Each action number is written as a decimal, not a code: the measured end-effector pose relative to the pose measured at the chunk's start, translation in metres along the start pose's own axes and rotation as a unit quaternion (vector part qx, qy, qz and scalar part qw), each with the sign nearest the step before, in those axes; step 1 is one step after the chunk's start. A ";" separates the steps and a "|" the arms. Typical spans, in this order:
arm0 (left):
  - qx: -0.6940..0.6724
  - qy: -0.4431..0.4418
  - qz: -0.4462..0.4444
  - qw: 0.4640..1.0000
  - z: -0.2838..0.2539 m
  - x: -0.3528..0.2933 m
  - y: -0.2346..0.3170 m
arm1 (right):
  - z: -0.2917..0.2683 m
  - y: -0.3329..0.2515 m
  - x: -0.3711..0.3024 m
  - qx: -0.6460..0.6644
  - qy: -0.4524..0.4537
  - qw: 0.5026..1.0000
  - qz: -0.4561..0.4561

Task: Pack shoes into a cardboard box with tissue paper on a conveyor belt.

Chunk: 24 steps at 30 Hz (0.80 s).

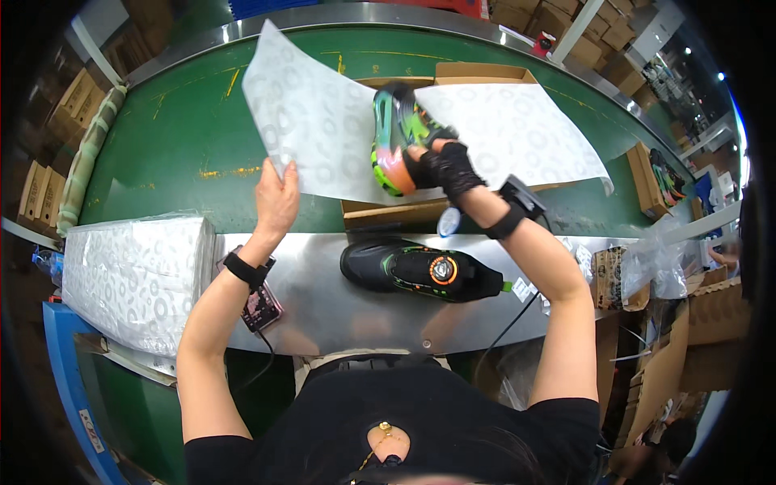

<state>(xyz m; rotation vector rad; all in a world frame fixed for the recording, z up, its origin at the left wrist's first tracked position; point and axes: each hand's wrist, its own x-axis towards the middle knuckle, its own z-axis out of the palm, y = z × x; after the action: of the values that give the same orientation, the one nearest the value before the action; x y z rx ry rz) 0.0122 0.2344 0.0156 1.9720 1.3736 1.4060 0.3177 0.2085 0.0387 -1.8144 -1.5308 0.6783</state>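
My left hand (279,196) pinches the lower left edge of a white patterned sheet of wrapping paper (303,105), which lifts upward at its left side. My right hand (446,168), in a black glove with bare fingertips, grips a black, green and orange sports shoe (391,166) over the middle of the paper. The shoe is a little blurred and its sole faces left. Under the paper is an open cardboard shoebox (396,215), mostly covered. A second shoe (420,271), black with a round dial, lies on the metal ledge (323,319) close to my body.
A plastic-wrapped stack of patterned paper (137,279) rests at the left, beside a phone-like device (263,307) with a cable. The green conveyor belt (170,153) runs behind. At the far right stands another box with shoes (659,182); a clear plastic bag (659,263) sits nearer.
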 end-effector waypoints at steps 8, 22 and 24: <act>-0.011 -0.280 0.115 0.953 0.040 0.026 0.076 | 0.039 -0.046 -0.009 0.050 -0.326 0.936 -0.123; 0.195 -0.494 0.095 0.842 0.095 0.033 0.057 | -0.106 0.060 -0.148 0.017 0.201 0.979 -0.034; 0.139 -0.439 0.162 0.873 0.084 0.025 0.079 | -0.109 0.097 -0.176 0.018 0.072 0.992 0.098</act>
<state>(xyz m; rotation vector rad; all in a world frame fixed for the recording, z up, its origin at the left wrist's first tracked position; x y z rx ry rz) 0.1256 0.2390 0.0493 2.6116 0.8494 0.2497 0.4298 0.0092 0.0305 -1.9595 -1.2507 0.6463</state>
